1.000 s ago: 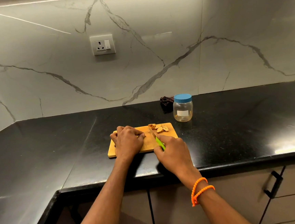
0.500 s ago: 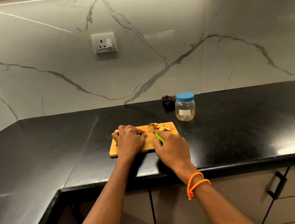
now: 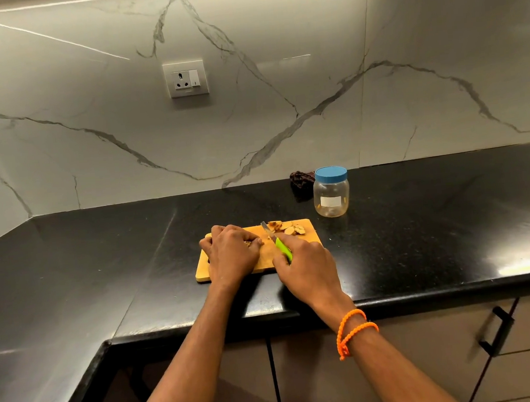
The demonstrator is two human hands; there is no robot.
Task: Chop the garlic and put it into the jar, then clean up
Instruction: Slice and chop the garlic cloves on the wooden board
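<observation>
Black tabletop (image 3: 420, 235), L-shaped, marble wall behind with a socket (image 3: 185, 79). Wooden cutting board (image 3: 264, 258) sits near the front edge of the tabletop, about mid-width. Left hand (image 3: 231, 253) on the board's left half, fingers curled down, pressing something small against the board; what's under the fingers can't be made out. Right hand (image 3: 308, 269) at the board's front right corner, wrapped around the green handle of a knife (image 3: 277, 242), blade pointing toward the back edge, tip down on the board. Garlic pieces (image 3: 287, 227) lie in a small pile at the board's back right corner, just beside the blade. Orange bracelet (image 3: 353, 331) on right wrist. Clear jar (image 3: 331, 195), blue lid on, stands behind the board's right end, apart from it. Dark crumpled thing (image 3: 301, 178) just left behind the jar, near the wall.
</observation>
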